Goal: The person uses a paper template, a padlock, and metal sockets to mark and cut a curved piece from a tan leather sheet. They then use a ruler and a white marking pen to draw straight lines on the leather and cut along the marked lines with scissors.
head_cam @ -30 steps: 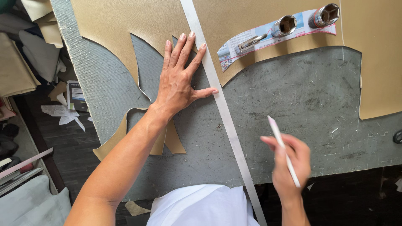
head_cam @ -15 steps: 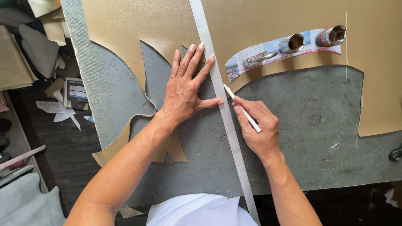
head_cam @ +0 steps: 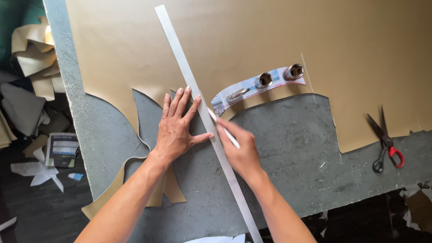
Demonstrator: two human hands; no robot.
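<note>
My left hand (head_cam: 179,128) lies flat, fingers spread, on the grey table beside a long metal ruler (head_cam: 180,58), its thumb touching the ruler's left edge. The ruler runs diagonally across a tan leather sheet (head_cam: 252,36) and the grey tabletop (head_cam: 288,153). My right hand (head_cam: 240,150) grips a thin white marking pen (head_cam: 225,130) on the ruler's right side, its tip against the ruler edge where the leather's cut border begins.
A curved paper pattern (head_cam: 249,87) lies on the leather under two metal socket weights (head_cam: 264,79) (head_cam: 294,70). Red-handled scissors (head_cam: 384,141) rest at the right. Leather scraps (head_cam: 31,58) and papers (head_cam: 60,148) litter the floor to the left.
The right hand came in from the lower right with the pen and set its tip against the ruler. The view shifted so more of the leather and the scissors show.
</note>
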